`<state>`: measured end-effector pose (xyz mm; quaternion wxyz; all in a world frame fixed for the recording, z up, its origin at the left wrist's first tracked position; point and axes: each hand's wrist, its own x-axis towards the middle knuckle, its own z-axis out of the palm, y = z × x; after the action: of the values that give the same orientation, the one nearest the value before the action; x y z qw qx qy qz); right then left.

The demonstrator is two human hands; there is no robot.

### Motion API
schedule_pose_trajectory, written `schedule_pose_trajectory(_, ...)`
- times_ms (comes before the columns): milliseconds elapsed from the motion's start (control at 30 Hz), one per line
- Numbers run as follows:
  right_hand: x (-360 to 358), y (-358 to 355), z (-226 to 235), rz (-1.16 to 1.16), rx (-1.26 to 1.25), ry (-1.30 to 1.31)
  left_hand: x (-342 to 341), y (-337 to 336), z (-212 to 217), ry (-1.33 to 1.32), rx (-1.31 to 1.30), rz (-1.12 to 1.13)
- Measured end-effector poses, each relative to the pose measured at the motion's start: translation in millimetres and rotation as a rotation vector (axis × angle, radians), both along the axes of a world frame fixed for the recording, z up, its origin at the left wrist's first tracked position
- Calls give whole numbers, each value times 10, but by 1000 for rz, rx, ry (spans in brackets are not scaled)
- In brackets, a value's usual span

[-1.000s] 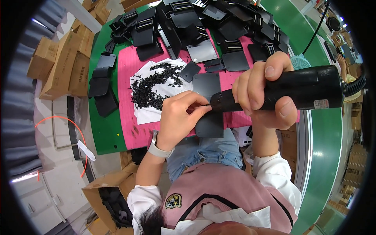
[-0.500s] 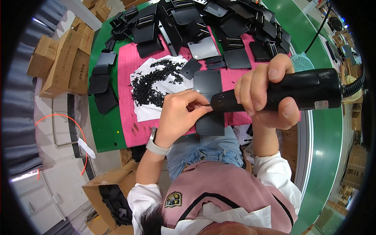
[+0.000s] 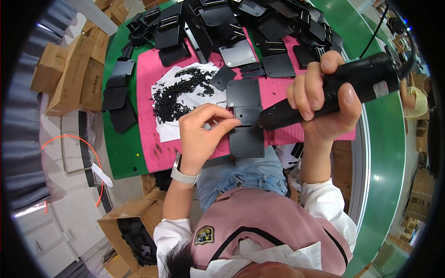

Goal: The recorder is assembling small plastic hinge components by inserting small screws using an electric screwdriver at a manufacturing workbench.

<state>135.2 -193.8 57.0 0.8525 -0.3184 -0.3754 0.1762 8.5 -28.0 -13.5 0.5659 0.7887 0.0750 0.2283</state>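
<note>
My right hand (image 3: pixel 320 97) is wrapped round a black corded electric screwdriver (image 3: pixel 338 88), its narrow end pointing left and down. That tip is beside a black bracket (image 3: pixel 246 142) with flat rounded plates and a narrower middle section, lying in front of me. A small dark hole shows in the bracket's middle. My left hand (image 3: pixel 201 132) is closed in a pinch, thumb and forefinger at the bracket's left side; whatever is between them is too small to make out. Many small black screws (image 3: pixel 174 97) lie on a white cloth (image 3: pixel 169 133) left of the bracket.
A pink mat (image 3: pixel 148 134) covers part of the green table (image 3: pixel 118 160). Stacked black brackets (image 3: pixel 218 16) fill the far side, and more plates (image 3: pixel 123 118) lie at the left edge. An open carton (image 3: pixel 111 222) of black parts stands on the floor at lower left.
The screwdriver tip has drawn back to the right from my left fingertips, and its rear end has tilted up. My left hand has shifted slightly left, uncovering the bracket's middle.
</note>
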Motion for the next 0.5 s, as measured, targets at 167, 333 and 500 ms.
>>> schedule_pose_trajectory(167,55,-116,-6,-78,-128,-182,-45,-27,-96,125,-16,111)
schedule_pose_trajectory(333,22,-82,-56,-45,-145,-127,-18,-54,-103,187,28,42)
schedule_pose_trajectory(500,-12,-26,-77,-54,-173,-118,-2,-69,-116,204,-29,26)
